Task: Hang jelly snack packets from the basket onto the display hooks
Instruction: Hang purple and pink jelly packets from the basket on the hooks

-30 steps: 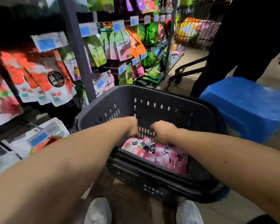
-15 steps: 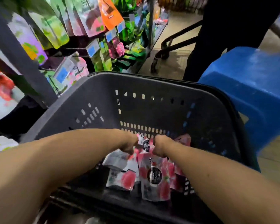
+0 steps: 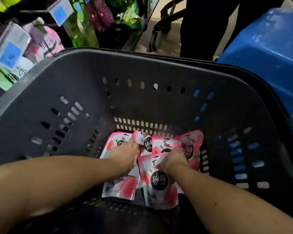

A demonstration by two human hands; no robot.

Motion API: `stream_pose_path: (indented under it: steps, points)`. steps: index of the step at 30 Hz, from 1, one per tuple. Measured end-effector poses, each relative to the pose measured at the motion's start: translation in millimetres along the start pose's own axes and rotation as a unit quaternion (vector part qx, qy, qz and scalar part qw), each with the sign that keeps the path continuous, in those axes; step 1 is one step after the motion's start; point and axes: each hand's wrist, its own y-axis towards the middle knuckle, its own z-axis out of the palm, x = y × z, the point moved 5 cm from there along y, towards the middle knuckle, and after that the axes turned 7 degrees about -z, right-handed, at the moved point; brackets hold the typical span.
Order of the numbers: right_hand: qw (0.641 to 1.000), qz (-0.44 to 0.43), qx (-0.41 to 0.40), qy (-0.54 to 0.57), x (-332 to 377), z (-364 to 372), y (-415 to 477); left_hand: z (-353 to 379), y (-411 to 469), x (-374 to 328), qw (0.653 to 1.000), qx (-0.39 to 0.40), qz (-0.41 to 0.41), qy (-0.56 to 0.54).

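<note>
- In the head view, at the bottom of a dark grey basket (image 3: 74, 92), a loose pile of pink-and-white jelly packets (image 3: 120, 188) is seen lying flat and overlapping.
- The left hand (image 3: 125, 153) is laid over the pile, and its fingertips are closed on the crumpled top of a rear packet (image 3: 146, 142).
- The right hand (image 3: 173, 159) is curled tight on the top edge of the front packet (image 3: 159, 184), which rests on the basket floor.
- Hanging display packets (image 3: 44, 41) and a blue price tag (image 3: 10, 51) are noted beyond the left rim.
- A blue stool (image 3: 269, 48) is noted just beyond the right rim.
</note>
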Motion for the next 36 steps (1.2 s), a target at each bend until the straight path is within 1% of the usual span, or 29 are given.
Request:
stream_pose_path:
  steps: [2, 3, 4, 5, 6, 7, 9, 11, 12, 14, 16, 19, 21, 22, 24, 26, 27, 29, 30, 31, 32, 34, 36]
  points:
    - [0.999, -0.007, 0.047, -0.011, 4.2, 6.2, -7.0, 4.3, -3.3, 12.2, 0.997, 0.01, -0.071, 0.009]
    - [0.997, -0.031, 0.057, -0.032, 7.0, 7.6, -8.6, 5.4, -4.9, 18.3, 0.994, 0.025, -0.109, 0.005]
    - [0.995, -0.042, 0.077, -0.053, 11.4, 4.9, -15.4, 7.4, -6.2, 24.2, 0.988, 0.044, -0.147, -0.014]
    - [0.99, -0.053, 0.093, -0.097, 17.7, 0.4, -24.4, 9.5, -7.0, 29.0, 0.98, 0.064, -0.179, -0.051]
    - [0.985, -0.071, 0.109, -0.115, 22.2, -3.3, -27.9, 11.7, -7.6, 31.0, 0.972, 0.091, -0.199, -0.091]
    - [0.982, -0.085, 0.126, -0.115, 27.0, -6.6, -31.5, 14.5, -7.6, 31.8, 0.962, 0.121, -0.21, -0.125]
    - [0.976, -0.103, 0.162, -0.103, 29.2, -12.5, -36.4, 19.0, -7.1, 32.0, 0.949, 0.168, -0.219, -0.15]
    - [0.972, -0.063, 0.22, -0.046, 24.7, -15.2, -41.0, 17.1, -8.4, 33.1, 0.944, 0.193, -0.221, -0.149]
    - [0.967, -0.062, 0.246, -0.025, 22.9, -15.8, -44.1, 15.3, -10.6, 33.5, 0.941, 0.202, -0.225, -0.15]
    - [0.962, -0.069, 0.263, 0.012, 24.4, -22.4, -50.1, 7.2, -17.1, 36.7, 0.934, 0.214, -0.232, -0.166]
    - [0.965, -0.102, 0.238, 0.038, 28.3, -31.7, -56.1, -7.9, -23.8, 42.0, 0.925, 0.204, -0.232, -0.222]
    - [0.962, -0.113, 0.2, 0.147, 31.5, -45.7, -61.4, -30.0, -31.9, 51.2, 0.911, 0.201, -0.185, -0.309]
    - [0.955, -0.094, 0.155, 0.234, 30.0, -56.0, -63.0, -45.7, -41.6, 59.3, 0.883, 0.194, -0.178, -0.39]
    - [0.945, -0.081, 0.13, 0.288, 28.8, -60.0, -65.3, -56.4, -48.4, 62.7, 0.858, 0.188, -0.188, -0.439]
    - [0.902, -0.062, 0.116, 0.412, 32.4, -65.4, -73.0, -79.6, -64.0, 64.3, 0.801, 0.192, -0.205, -0.528]
    - [0.852, -0.055, 0.134, 0.503, 42.0, -66.7, -83.1, -105.9, -84.3, 58.6, 0.745, 0.192, -0.204, -0.606]
    - [0.834, -0.056, 0.141, 0.53, 48.6, -69.0, -92.3, -115.8, -89.0, 58.0, 0.726, 0.186, -0.197, -0.632]
    - [0.805, -0.055, 0.144, 0.573, 57.6, -71.4, -99.3, -135.3, -98.1, 50.9, 0.699, 0.179, -0.169, -0.671]
    - [0.799, -0.06, 0.144, 0.581, 62.2, -71.4, -101.7, -141.3, -100.7, 48.8, 0.682, 0.177, -0.154, -0.693]
    - [0.793, -0.069, 0.14, 0.588, 67.6, -70.9, -103.5, -147.6, -102.8, 46.8, 0.671, 0.173, -0.142, -0.707]
    - [0.789, -0.074, 0.134, 0.595, 70.7, -70.9, -103.5, -151.8, -102.9, 45.2, 0.668, 0.168, -0.131, -0.713]
    - [0.792, -0.081, 0.13, 0.591, 75.7, -68.7, -102.6, -152.8, -100.3, 44.2, 0.673, 0.158, -0.122, -0.712]
    - [0.793, -0.086, 0.117, 0.592, 76.2, -69.6, -105.1, -146.4, -98.1, 43.0, 0.677, 0.156, -0.134, -0.707]
